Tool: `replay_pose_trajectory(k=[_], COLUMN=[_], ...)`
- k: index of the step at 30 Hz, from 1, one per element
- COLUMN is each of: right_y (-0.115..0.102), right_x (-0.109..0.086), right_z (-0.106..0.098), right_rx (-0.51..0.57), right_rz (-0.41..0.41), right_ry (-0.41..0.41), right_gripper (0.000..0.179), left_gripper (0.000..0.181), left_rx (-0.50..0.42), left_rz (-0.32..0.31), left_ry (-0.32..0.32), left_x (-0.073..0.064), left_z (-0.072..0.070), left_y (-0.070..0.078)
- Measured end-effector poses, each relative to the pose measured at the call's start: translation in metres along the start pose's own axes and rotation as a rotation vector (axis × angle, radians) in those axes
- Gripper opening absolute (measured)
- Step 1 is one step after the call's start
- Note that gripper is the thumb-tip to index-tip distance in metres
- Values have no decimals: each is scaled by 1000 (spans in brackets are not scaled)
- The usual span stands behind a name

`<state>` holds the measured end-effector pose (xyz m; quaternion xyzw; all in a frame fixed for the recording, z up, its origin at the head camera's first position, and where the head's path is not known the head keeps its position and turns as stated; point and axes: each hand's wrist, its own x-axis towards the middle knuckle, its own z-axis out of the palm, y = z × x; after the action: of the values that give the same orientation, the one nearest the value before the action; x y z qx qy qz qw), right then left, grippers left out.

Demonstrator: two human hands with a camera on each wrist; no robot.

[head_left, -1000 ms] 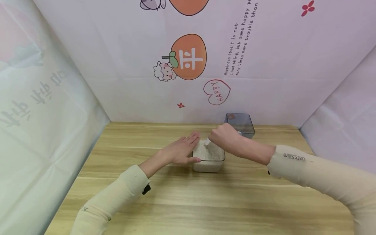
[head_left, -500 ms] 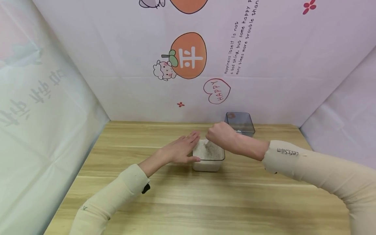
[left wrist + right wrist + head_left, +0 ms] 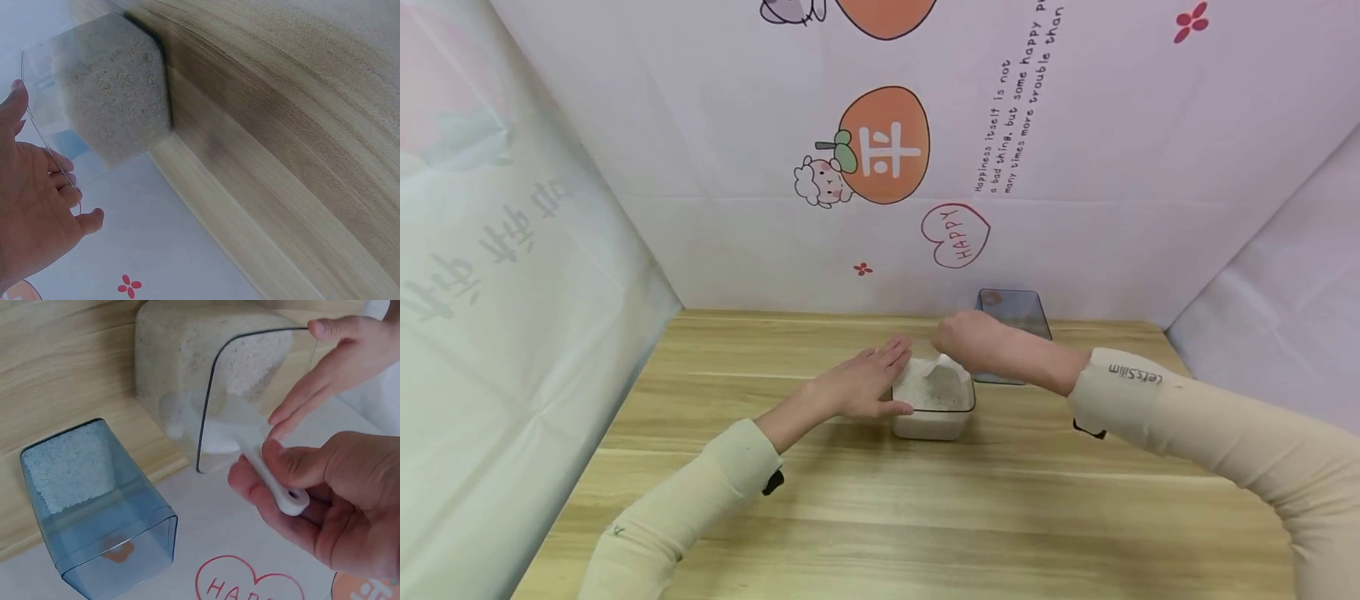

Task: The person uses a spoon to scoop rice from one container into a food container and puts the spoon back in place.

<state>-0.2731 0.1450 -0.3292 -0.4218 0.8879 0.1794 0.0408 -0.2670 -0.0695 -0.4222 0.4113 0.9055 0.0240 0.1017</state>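
Note:
A clear square container (image 3: 928,427) stands on the table, filled well up with pale beige grains (image 3: 112,87) flecked with brown. My left hand (image 3: 868,382) rests against its left side, fingers stretched along the rim and thumb touching the near corner. In the right wrist view my right hand (image 3: 331,500) pinches the holed handle of a white plastic scoop (image 3: 272,478) between thumb and curled fingers. The scoop's head shows through the clear wall, inside the container at the grains' surface. From the head view, the right fist hides most of the handle.
Just behind and right of the clear container is a bluish see-through container (image 3: 137,500) with white grains (image 3: 72,465) in its bottom. A printed white cloth wall (image 3: 737,250) borders the wooden table (image 3: 880,517) at the back, with more cloth on both sides.
My right hand shifts slightly left, then back right, and more of the white scoop now shows above the grains. The left hand stays on the container.

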Motion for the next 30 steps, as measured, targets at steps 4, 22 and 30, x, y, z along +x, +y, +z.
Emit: replay_pose_trajectory(k=[4, 22, 30], right_y=[10, 37, 38], right_x=[5, 0, -6], right_z=[-3, 36, 29], right_rx=[193, 887, 951], right_rz=[28, 128, 203], right_ry=[-147, -374, -449], right_gripper=[26, 20, 18], left_gripper=[96, 98, 98], left_rx=[-3, -6, 16], left_rz=[-10, 4, -3], left_ry=[-2, 2, 0], left_x=[-1, 0, 1], left_z=[-1, 2, 3], left_y=[0, -2, -3])
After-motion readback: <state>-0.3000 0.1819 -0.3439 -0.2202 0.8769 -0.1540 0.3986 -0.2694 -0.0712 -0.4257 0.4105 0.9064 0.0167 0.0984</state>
